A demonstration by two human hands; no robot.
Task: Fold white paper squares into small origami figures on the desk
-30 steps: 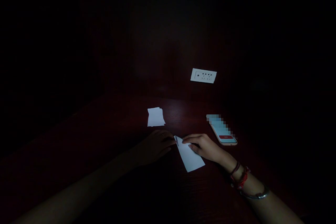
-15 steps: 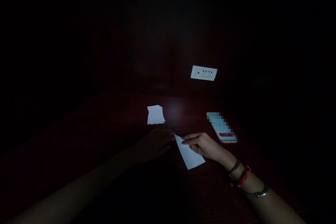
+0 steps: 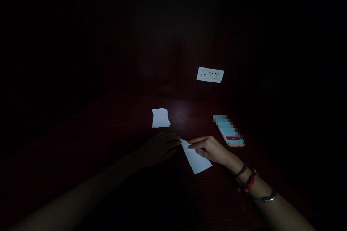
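Note:
A white sheet of paper (image 3: 197,160) lies at a slant on the dark red table (image 3: 121,115). The fingers of my right hand (image 3: 210,148) rest apart on its upper right part, pressing it from above. In dim light, my left hand (image 3: 161,148) lies to the left, fingers stretched out and slightly spread, the fingertips touching the paper's upper left corner. Farther back, a small stack of white paper pieces (image 3: 161,118) sits beyond my left hand. Bracelets are on my right wrist.
A phone (image 3: 229,131) with a lit, partly pixelated screen lies to the right of my right hand. On the dark wall behind the table is a white socket plate (image 3: 210,74). The surroundings are very dark.
My left fingertips have shifted very slightly right over the paper's corner. My right hand and the other things are nearly where they were.

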